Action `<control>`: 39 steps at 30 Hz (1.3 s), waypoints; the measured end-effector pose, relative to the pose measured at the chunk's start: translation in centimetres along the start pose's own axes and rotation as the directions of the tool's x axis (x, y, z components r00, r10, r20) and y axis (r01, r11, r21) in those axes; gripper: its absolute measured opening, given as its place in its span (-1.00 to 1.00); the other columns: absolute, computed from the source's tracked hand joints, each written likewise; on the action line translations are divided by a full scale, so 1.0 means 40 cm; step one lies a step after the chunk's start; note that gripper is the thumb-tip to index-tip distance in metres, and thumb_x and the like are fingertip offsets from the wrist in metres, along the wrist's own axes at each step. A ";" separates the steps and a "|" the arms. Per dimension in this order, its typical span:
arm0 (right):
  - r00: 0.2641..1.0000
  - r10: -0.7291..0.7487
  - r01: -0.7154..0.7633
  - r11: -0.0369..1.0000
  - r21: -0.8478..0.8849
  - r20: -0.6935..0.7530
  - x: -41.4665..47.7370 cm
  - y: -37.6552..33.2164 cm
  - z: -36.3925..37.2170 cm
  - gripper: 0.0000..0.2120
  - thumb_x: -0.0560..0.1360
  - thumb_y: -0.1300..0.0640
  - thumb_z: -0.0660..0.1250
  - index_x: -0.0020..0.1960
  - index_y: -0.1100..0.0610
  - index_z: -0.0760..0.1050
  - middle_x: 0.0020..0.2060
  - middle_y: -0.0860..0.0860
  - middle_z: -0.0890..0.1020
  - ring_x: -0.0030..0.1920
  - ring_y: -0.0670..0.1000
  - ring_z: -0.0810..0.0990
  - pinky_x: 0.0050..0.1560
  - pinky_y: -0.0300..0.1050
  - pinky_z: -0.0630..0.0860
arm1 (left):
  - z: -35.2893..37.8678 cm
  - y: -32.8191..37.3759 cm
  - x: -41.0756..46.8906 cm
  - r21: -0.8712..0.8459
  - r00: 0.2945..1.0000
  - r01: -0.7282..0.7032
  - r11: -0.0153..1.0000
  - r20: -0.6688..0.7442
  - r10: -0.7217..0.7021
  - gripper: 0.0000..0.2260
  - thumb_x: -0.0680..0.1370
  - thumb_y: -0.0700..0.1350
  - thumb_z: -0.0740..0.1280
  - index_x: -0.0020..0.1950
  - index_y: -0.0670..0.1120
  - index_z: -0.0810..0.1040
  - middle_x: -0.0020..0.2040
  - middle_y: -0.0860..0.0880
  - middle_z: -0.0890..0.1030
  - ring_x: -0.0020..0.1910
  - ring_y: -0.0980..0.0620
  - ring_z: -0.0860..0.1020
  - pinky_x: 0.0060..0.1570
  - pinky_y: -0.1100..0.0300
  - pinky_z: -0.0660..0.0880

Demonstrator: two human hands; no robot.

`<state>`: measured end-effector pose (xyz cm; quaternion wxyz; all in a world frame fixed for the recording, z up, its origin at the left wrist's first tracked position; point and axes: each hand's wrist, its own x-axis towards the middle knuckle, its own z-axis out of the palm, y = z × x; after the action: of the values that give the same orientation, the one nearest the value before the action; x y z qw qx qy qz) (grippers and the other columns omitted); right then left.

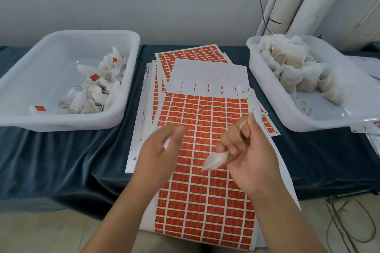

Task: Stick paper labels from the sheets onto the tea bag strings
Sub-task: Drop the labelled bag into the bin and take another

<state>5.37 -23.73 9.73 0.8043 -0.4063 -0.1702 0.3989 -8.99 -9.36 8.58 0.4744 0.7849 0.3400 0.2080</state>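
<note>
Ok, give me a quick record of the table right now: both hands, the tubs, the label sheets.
left hand: blurred above the top sheet; grip cannot be told
right hand: holds a tea bag, its string looped round a finger
top sheet: orange labels, rows look full
stripped sheet: behind the top sheet, mostly bare white
left tub: labelled bags, orange tags showing
right tub: plain bags, no tags seen
cloth: dark blue, under everything

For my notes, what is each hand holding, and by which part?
Right hand grips a tea bag by one end; left hand is blurred, cannot tell.
</note>
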 end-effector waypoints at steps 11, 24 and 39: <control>0.954 0.097 -0.160 0.965 -0.206 -0.285 0.080 0.103 -0.054 -0.51 0.70 -0.17 0.18 -0.33 0.03 0.30 -0.43 0.02 0.28 -0.48 -0.03 0.19 -0.50 -0.20 0.28 | -0.067 -0.087 0.188 -0.242 0.888 0.441 0.864 -0.023 -0.460 -0.73 0.61 0.37 0.29 -0.06 0.25 0.64 -0.18 0.27 0.72 -0.15 0.15 0.75 -0.13 0.10 0.62; 0.966 0.079 -0.171 0.908 -0.382 -0.245 0.076 0.105 -0.043 -0.55 0.69 -0.14 0.23 -0.33 0.00 0.42 -0.43 0.06 0.40 -0.49 -0.04 0.32 -0.45 -0.20 0.37 | -0.119 -0.083 0.202 -0.264 0.869 0.495 0.828 0.126 -0.479 -0.71 0.58 0.22 0.47 0.17 0.07 0.69 0.01 0.06 0.79 -0.01 0.06 0.73 0.18 -0.03 0.63; 0.972 -0.215 0.184 0.474 -0.861 0.090 0.081 0.091 0.092 -0.86 0.58 -0.29 0.31 0.12 -0.39 0.56 0.02 -0.53 0.59 0.12 -0.42 0.55 -0.09 -0.61 0.43 | -0.076 -0.038 0.073 -0.384 0.978 0.161 0.909 -0.060 -0.198 -0.87 0.59 0.02 0.50 0.14 0.14 0.71 0.04 0.14 0.77 -0.01 0.08 0.76 0.02 -0.04 0.71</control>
<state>3.34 -18.02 8.95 0.5362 -0.7369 -0.3803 0.1576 -9.48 -4.92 8.65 0.6161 0.6335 0.3872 0.2631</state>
